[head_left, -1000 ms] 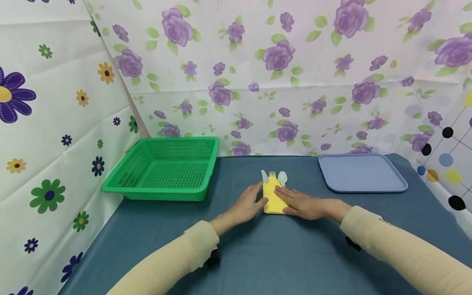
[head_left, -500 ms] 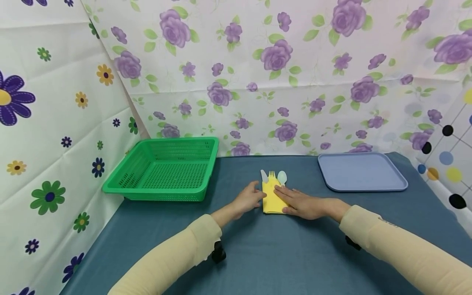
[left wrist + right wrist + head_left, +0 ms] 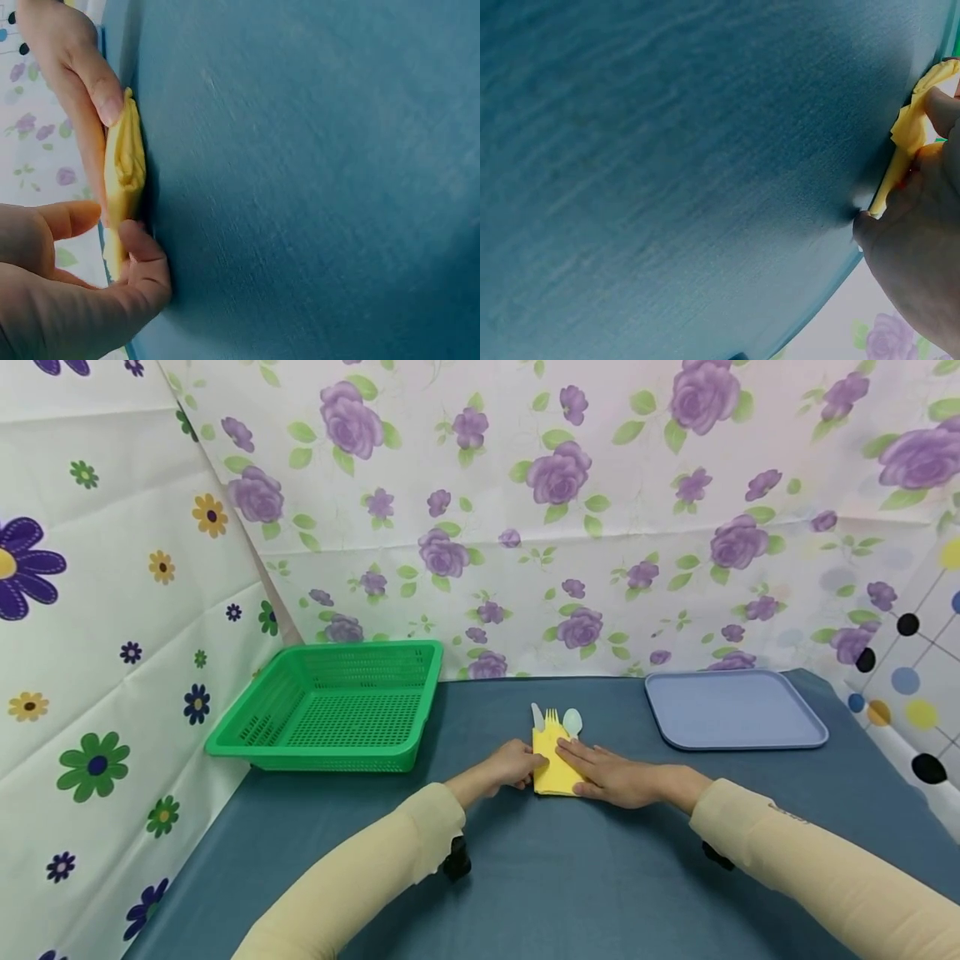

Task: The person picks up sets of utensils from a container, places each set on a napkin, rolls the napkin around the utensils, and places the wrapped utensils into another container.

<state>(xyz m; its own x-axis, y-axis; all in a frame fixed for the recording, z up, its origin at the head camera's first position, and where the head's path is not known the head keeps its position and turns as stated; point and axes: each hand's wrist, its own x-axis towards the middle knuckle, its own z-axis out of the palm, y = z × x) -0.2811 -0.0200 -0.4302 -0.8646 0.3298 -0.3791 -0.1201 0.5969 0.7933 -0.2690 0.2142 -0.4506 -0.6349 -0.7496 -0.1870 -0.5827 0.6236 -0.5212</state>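
Note:
A folded yellow napkin (image 3: 553,775) lies on the table, with a pale knife (image 3: 537,717), a yellow fork (image 3: 551,716) and a pale green spoon (image 3: 572,722) sticking out past its far end. My left hand (image 3: 512,765) pinches the napkin's left edge, thumb over it and fingers curled at its lower side. From the right, my right hand (image 3: 615,774) rests flat across the napkin with straight fingers. The left wrist view shows the napkin (image 3: 126,154) side-on as a thick bundle of layers. Handles of the cutlery are hidden.
A green slotted basket (image 3: 322,750) stands at the back left of the blue-covered table (image 3: 555,885). At the back right lies a flat blue-grey tray (image 3: 738,710). Flowered sheets (image 3: 510,602) hang behind and at the left.
My left hand drew back slightly from the napkin's left edge, then came back with fingers curled onto it. The right hand has stayed in place; the napkin and cutlery look unmoved.

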